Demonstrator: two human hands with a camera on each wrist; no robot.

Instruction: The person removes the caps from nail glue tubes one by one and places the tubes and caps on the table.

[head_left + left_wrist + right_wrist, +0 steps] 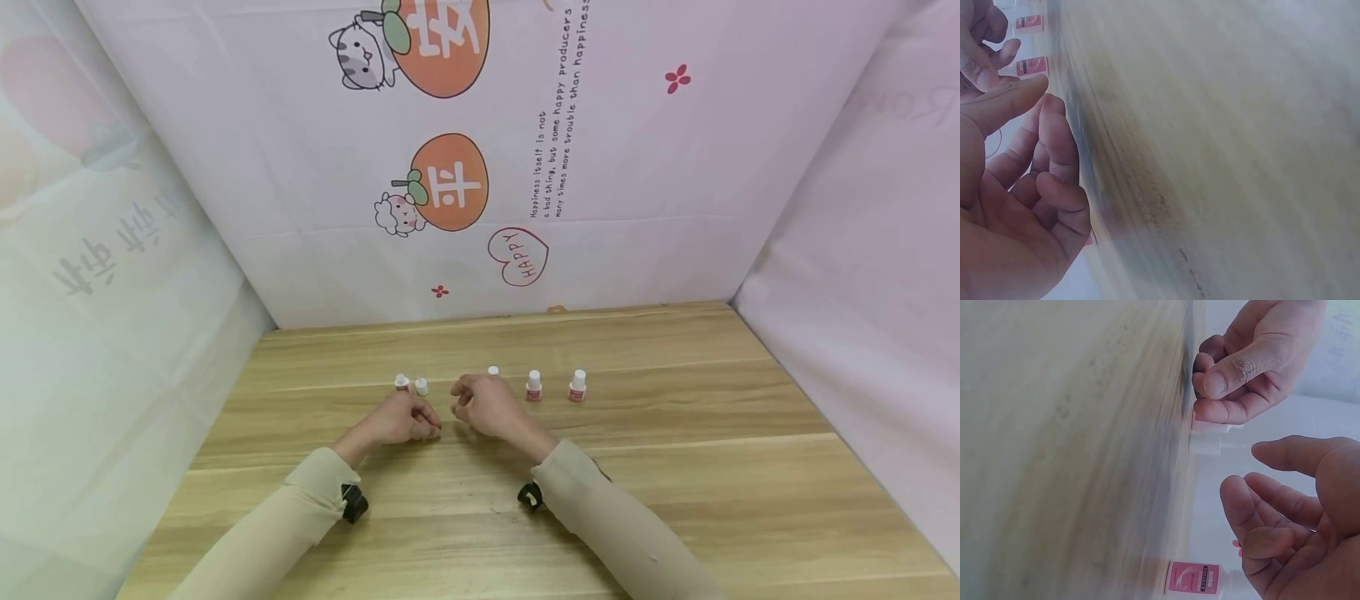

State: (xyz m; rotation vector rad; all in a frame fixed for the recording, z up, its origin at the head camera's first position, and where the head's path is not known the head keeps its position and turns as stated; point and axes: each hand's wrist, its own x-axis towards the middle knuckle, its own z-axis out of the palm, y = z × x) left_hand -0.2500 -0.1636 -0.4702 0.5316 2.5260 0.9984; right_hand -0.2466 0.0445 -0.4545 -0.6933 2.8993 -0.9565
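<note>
My left hand (408,418) is just above the wooden table, thumb and fingertips loosely bent close together. Nothing shows between them. Close behind it stand a small white bottle with a pink label (402,382) and a loose white cap (422,386), which has a thin stem pointing up in the right wrist view. To the right, my right hand (486,406) has its thumb and fingers apart around nothing. It partly hides a second small bottle (493,370). Two more such bottles, a capped bottle (533,386) and another capped bottle (577,386), stand upright further right.
The wooden table (465,517) runs back to a white printed cloth (622,167). More pale cloth hangs along the left and right sides. A black strap (352,503) is on the left wrist and a black device (530,497) on the right.
</note>
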